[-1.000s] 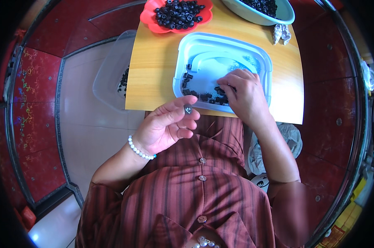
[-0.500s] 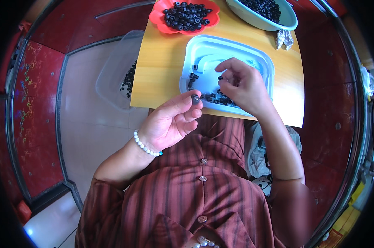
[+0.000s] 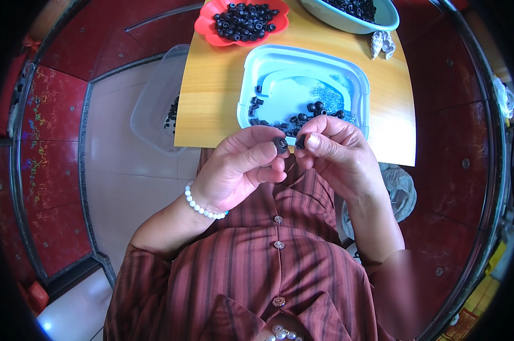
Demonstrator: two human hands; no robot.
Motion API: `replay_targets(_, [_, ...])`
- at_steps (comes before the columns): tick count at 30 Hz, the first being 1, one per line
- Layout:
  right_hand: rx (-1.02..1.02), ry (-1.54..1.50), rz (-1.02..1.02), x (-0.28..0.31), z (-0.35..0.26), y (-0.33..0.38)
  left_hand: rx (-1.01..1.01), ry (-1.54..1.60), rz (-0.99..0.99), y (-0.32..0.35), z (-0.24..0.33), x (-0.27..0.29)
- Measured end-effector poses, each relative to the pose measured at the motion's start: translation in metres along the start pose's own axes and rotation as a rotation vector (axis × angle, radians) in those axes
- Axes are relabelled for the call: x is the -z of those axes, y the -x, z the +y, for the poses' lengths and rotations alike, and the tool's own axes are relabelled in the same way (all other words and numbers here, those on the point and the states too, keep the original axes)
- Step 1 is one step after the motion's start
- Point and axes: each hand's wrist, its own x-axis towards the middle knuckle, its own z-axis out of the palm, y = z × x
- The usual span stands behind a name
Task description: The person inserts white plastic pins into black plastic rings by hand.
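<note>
Hands (image 3: pixel 231 165) near table edge (image 3: pixel 190 143)

The light is bright over the bench (image 3: pixel 208 122), strongest at its near right corner, where the wood grain washes out almost to white. A cool blue cast lies over the tray (image 3: pixel 363 105), and the black pieces (image 3: pixel 319 105) inside merge into dark clumps with little detail. The left hand (image 3: pixel 240 162) and right hand (image 3: pixel 339 150) look fairly sharp, but the right sleeve (image 3: pixel 402 284) smears into blur. Dim red panels (image 3: pixel 55 170) bow along the fisheye rim, past which the corners fall to black. A small glare spot burns on the glossy white surface (image 3: pixel 69 310) at lower left.
</note>
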Motion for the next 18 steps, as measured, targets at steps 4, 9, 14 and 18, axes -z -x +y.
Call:
replay_targets(4, [0.004,-0.007,0.014,-0.0012,0.0037,0.0010,-0.018,-0.040,0.022,0.0008,-0.0007,-0.0026])
replay_targets(9, [0.010,0.006,0.013,-0.0043,0.0044,0.0006,-0.045,-0.067,0.025,0.0008,0.0006,-0.0039])
replay_targets(14, [0.008,0.032,0.052,-0.0089,0.0038,-0.0001,-0.060,-0.158,0.030,0.0018,0.0024,-0.0012])
replay_targets(18, [-0.001,0.050,0.040,-0.0104,0.0030,-0.0007,-0.096,-0.183,0.059,0.0021,0.0031,-0.0030])
